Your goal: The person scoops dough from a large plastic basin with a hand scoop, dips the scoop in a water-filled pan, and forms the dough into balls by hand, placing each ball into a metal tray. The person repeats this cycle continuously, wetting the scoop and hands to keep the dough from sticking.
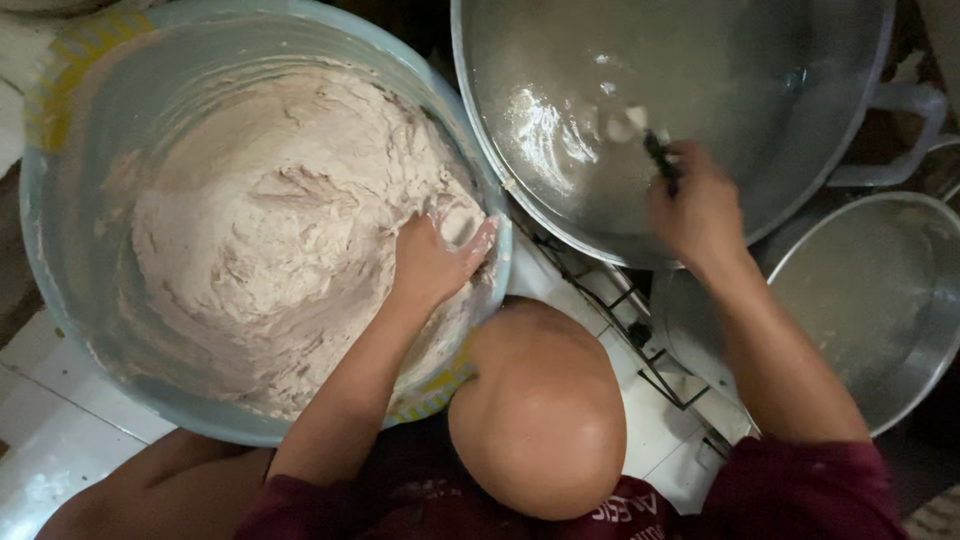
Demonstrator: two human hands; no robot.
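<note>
Left hand [430,262] rests flat in the dough [270,230], fingers spread and loose against the right wall of the blue tub [60,250]. The tub is near full; dough looks mixed, barely drawn down. Right hand [697,212] is clenched on a dark tool [660,160], over the wok [700,100] far right. A few pale lumps [625,125] sit in the wet wok. I judge portioning just begun, bulk left. Metal bowl [880,300] sits right.

The fingertips of the left hand [435,262] are buried in the pale dough [270,230], the wok [680,110] is cut by the top edge, and the dark utensil [660,160] is mostly hidden inside the right hand [697,208].
</note>
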